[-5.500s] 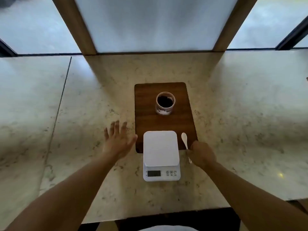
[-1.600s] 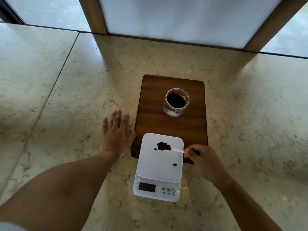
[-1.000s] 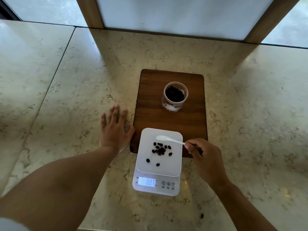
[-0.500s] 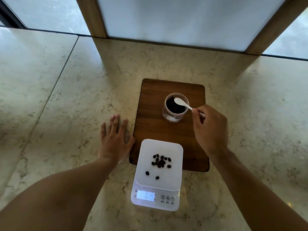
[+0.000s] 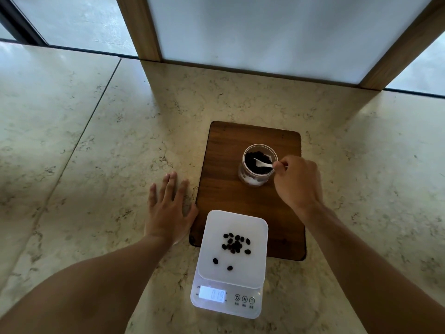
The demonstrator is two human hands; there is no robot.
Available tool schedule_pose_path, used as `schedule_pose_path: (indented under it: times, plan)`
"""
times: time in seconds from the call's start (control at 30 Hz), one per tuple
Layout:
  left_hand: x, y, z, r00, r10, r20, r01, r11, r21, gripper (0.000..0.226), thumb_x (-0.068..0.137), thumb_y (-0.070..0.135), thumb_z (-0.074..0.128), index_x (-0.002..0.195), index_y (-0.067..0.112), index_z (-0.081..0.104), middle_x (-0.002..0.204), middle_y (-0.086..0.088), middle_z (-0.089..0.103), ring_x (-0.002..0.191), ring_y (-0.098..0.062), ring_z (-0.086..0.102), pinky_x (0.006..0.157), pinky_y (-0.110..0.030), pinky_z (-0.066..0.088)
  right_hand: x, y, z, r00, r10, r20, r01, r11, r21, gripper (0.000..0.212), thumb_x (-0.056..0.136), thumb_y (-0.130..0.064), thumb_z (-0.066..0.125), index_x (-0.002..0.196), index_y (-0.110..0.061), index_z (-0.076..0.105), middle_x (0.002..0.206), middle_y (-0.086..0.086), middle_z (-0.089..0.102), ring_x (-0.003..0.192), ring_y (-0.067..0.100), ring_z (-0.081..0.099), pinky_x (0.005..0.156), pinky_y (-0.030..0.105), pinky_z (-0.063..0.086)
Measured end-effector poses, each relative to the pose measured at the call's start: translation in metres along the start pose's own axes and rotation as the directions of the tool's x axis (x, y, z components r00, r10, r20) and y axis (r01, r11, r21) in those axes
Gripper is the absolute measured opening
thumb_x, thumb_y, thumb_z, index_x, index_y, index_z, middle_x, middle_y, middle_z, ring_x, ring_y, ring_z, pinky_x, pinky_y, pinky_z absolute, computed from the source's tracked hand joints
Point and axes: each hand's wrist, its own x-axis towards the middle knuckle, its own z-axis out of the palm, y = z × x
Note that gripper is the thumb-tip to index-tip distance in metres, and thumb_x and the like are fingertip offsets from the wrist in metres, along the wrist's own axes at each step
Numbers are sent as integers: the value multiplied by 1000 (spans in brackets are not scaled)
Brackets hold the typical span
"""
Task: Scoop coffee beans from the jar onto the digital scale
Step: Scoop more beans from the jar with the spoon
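Note:
A clear jar point(image 5: 253, 178) of dark coffee beans stands open on a brown wooden board point(image 5: 224, 189). My right hand point(image 5: 297, 183) pinches the handle of a small white spoon point(image 5: 262, 163), whose bowl dips into the beans inside the jar. A white digital scale point(image 5: 255, 266) sits in front of the board, its lit display reading 0.19. A small heap of coffee beans point(image 5: 235, 244) lies on its platform, with two loose ones nearer me. My left hand point(image 5: 167, 213) rests flat on the counter, fingers spread, beside the board's left edge.
The marble counter point(image 5: 96, 153) spreads wide on both sides, with a seam running diagonally at the left. A wooden-framed frosted panel point(image 5: 265, 32) stands along the back, behind the board.
My right hand carried the spoon from over the scale back to the jar and lowered its bowl into the beans. The left hand stayed flat on the counter.

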Motion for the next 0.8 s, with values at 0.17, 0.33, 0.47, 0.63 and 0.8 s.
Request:
schedule_pose_path:
  times: [0.17,0.33,0.47,0.63,0.8]
  plan:
    - [0,-1,-1,1000,2,7,-2,1000,12,75,91,59,31,156,22,24,167,-12,12,155,-25,0,124,-53,3,-1,2,2,992,94,82,-101,990,97,28,96,-27,57,79,-13,73,60,-1,63,51,11,57,45,21,35]
    - [-1,1,-2,1000,-3,-2,3,1000,2,74,91,57,31,156,22,26,167,-12,12,154,-24,0,124,-52,2,0,5,1,975,174,140,-202,956,215,31,95,-25,58,72,-14,74,51,-1,60,42,12,52,42,19,30]
    - [-1,1,-3,1000,1,5,-1,1000,2,74,91,57,32,156,22,25,167,-12,12,155,-25,0,124,-52,3,-3,10,1,955,239,175,-282,915,289,34,95,-27,59,71,-7,73,51,5,58,43,19,48,43,23,34]
    - [-1,1,-3,1000,2,12,-3,1000,9,76,91,58,32,156,22,23,167,-12,10,155,-25,-2,124,-52,1,-4,15,-1,937,301,179,-346,872,346,31,91,-28,62,66,-14,73,56,3,61,48,16,50,47,26,36]
    - [-1,0,0,1000,1,-1,-1,1000,12,76,90,58,32,156,22,24,167,-13,12,155,-25,0,124,-52,3,-6,20,-4,926,322,198,-375,847,376,32,92,-29,61,61,-25,69,56,-1,58,49,13,48,47,26,34]
